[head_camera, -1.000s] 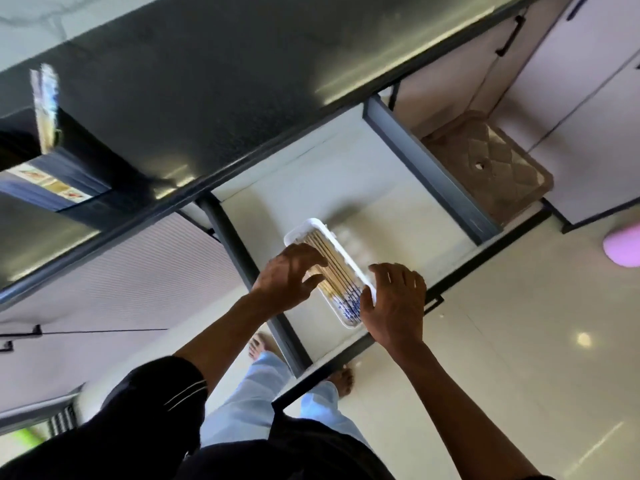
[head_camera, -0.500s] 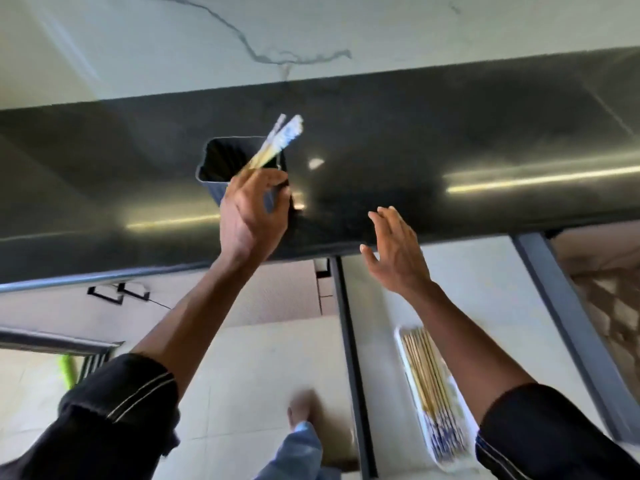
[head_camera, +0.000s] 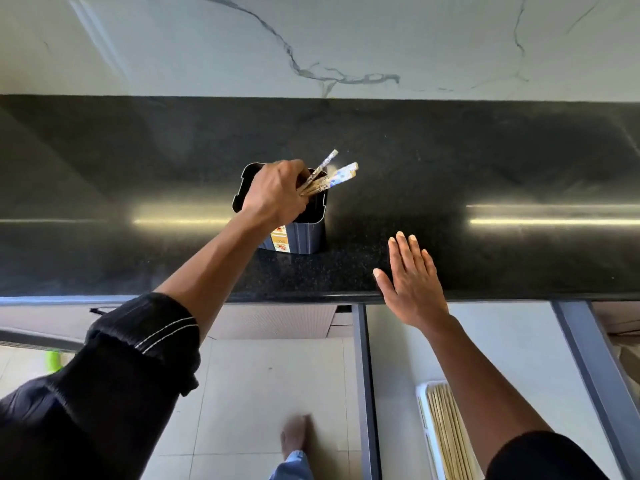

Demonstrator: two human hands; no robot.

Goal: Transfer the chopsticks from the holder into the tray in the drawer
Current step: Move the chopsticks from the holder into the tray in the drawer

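Note:
A dark square holder (head_camera: 304, 233) stands upright on the black countertop (head_camera: 485, 168). My left hand (head_camera: 277, 192) sits over its mouth, closed around a few chopsticks (head_camera: 337, 174) whose blue-patterned ends stick out to the right. My right hand (head_camera: 412, 278) hovers flat and open over the counter's front edge, holding nothing. Below, the open drawer (head_camera: 512, 341) holds a white tray (head_camera: 424, 403) with several chopsticks (head_camera: 446, 438) lying in it; my right forearm covers part of the tray.
A white marble backsplash (head_camera: 311, 39) rises behind the counter. The drawer's grey side rails (head_camera: 363, 375) run toward me. A closed ribbed drawer front (head_camera: 277, 320) is to the left, with tiled floor and my foot (head_camera: 296, 434) below.
Both hands left the tray in the drawer. My left hand rose to the holder and closed on chopsticks there; my right hand came up open over the counter edge.

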